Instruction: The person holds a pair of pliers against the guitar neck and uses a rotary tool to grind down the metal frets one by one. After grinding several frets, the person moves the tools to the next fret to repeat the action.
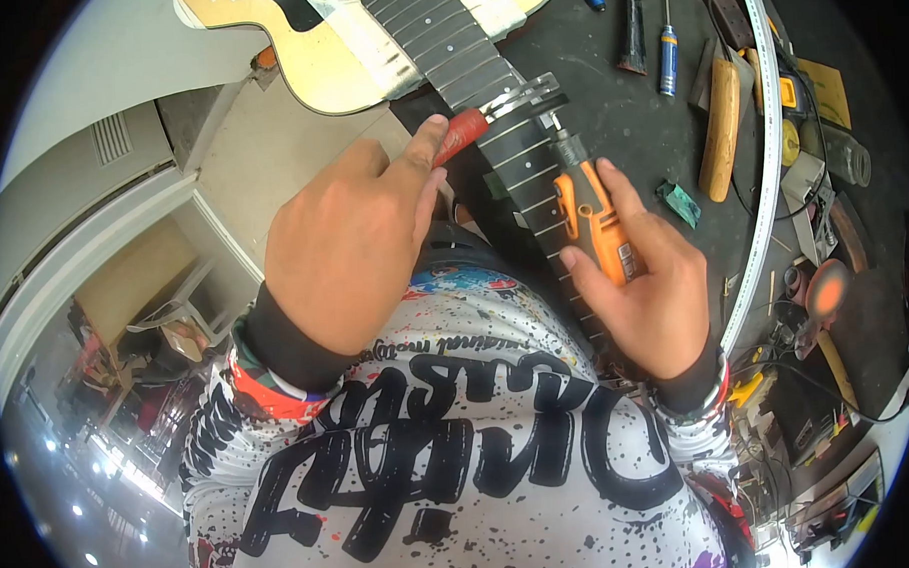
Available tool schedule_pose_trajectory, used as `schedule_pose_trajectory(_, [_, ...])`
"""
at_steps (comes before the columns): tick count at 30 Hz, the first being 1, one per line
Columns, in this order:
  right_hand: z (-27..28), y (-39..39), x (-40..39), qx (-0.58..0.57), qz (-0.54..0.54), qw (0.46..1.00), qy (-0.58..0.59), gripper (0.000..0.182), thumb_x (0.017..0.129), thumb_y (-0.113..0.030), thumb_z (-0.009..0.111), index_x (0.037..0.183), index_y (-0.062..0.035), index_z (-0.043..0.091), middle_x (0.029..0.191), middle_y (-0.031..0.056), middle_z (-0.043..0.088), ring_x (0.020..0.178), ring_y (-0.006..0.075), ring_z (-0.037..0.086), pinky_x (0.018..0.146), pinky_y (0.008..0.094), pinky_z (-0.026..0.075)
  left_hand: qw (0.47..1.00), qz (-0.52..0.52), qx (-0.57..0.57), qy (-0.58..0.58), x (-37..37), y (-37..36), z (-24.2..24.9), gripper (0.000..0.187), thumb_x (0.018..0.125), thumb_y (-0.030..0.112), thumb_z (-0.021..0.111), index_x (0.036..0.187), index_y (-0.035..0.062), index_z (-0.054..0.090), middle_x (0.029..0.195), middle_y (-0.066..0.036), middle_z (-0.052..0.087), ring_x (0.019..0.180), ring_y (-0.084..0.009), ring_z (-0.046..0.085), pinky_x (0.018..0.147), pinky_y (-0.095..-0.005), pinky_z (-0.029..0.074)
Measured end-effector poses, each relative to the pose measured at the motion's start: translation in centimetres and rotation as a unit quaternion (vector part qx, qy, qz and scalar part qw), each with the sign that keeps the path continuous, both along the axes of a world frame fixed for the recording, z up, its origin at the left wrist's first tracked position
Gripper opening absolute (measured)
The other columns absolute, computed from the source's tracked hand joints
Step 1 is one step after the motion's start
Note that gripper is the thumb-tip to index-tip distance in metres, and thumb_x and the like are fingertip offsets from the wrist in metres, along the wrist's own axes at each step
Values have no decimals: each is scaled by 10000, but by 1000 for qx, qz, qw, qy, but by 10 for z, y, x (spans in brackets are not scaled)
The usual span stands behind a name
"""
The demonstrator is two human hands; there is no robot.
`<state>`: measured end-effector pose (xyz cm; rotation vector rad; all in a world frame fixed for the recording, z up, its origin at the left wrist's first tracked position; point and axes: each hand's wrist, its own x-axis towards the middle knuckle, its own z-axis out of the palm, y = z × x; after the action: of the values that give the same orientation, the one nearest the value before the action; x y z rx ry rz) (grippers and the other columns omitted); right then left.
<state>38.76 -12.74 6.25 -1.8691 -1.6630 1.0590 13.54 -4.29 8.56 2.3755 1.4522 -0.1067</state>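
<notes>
My left hand (348,238) is closed around the red handle of a metal-ended tool (461,136), its index finger lying along the handle. An orange rotary tool (594,214) with a dark collar is gripped in my right hand (645,292), pointing away from me. At its tip, a thin dark disc (546,108) overlaps the metal end of the red-handled tool in this view. Beneath both tools runs the dark fretboard (526,176) of a guitar, with metal frets and pale dots. The pale guitar body (342,63) lies at the top, partly covered with tape.
On the dark bench to the right lie a blue-handled hex driver (669,61), a wooden handle (721,129), a small green packet (680,204) and a long steel ruler (766,163). Cables and more tools crowd the far right. A glass jar (851,157) lies there.
</notes>
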Motion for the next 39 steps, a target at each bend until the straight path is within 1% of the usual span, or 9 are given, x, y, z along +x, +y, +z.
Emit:
schedule_pose_trajectory(4, [4, 7, -7, -48, 4, 999, -5, 793, 834, -190, 898, 1575, -160, 615, 928, 173, 736, 802, 346, 724, 771, 427, 588, 1000, 2, -14, 7, 1, 3, 6, 437, 1020, 187, 739, 1455, 158, 708, 832, -122, 629, 696, -333, 644, 629, -457, 518])
schedule_pose_trajectory(7, [5, 12, -12, -39, 14, 999, -12, 781, 818, -106, 890, 1553, -83, 628, 864, 163, 715, 742, 270, 711, 776, 357, 584, 1000, -11, -3, 13, -2, 4, 6, 400, 1014, 228, 743, 1401, 130, 737, 837, -85, 590, 699, -296, 659, 599, -429, 537])
schedule_pose_trajectory(13, [7, 16, -13, -51, 10, 997, -48, 791, 818, -117, 902, 1559, -99, 626, 875, 164, 720, 731, 276, 702, 756, 364, 584, 1000, -4, -9, 9, -2, 4, 7, 453, 1006, 175, 760, 1456, 158, 711, 836, -118, 636, 695, -326, 642, 622, -448, 520])
schedule_pose_trajectory(19, [3, 16, -14, -33, 27, 998, -46, 791, 820, -116, 903, 1561, -116, 627, 873, 163, 717, 735, 289, 700, 748, 376, 582, 1000, -11, -5, 15, -6, 6, 6, 386, 1022, 221, 739, 1402, 158, 740, 857, -80, 620, 708, -297, 673, 606, -428, 548])
schedule_pose_trajectory(21, [3, 16, -16, -60, 14, 996, -68, 801, 831, -257, 900, 1579, -257, 614, 907, 138, 713, 729, 348, 724, 681, 463, 603, 1000, -13, -1, 15, -8, 7, 5, 383, 1023, 221, 737, 1400, 156, 741, 855, -82, 621, 702, -301, 673, 605, -430, 547])
schedule_pose_trajectory(32, [-2, 22, -25, -35, 27, 997, -62, 760, 862, -284, 877, 1574, -247, 615, 898, 143, 716, 734, 364, 729, 680, 473, 605, 1000, -5, -12, 1, -19, 11, -2, 436, 1029, 196, 733, 1464, 171, 704, 834, -115, 637, 676, -334, 649, 622, -453, 528])
schedule_pose_trajectory(35, [0, 24, -27, -32, 36, 998, -50, 759, 864, -272, 882, 1572, -216, 615, 904, 154, 731, 725, 369, 722, 688, 473, 598, 1000, -1, -3, 8, -25, 9, -6, 421, 1033, 203, 726, 1453, 174, 711, 828, -112, 628, 677, -330, 652, 621, -455, 529])
schedule_pose_trajectory(37, [6, 27, -27, -31, 25, 999, -34, 750, 863, -140, 879, 1560, -67, 614, 964, 207, 766, 804, 297, 752, 801, 367, 588, 1000, -3, 3, -5, -29, 7, -8, 422, 1033, 206, 724, 1454, 176, 707, 826, -111, 623, 682, -336, 656, 626, -461, 533])
schedule_pose_trajectory(39, [9, 27, -27, -32, 15, 999, -30, 751, 867, -135, 874, 1565, -63, 607, 983, 207, 774, 834, 278, 765, 820, 355, 590, 1000, -1, 9, -8, -32, 8, -8, 424, 1033, 207, 724, 1455, 175, 704, 827, -112, 622, 685, -340, 657, 630, -463, 535])
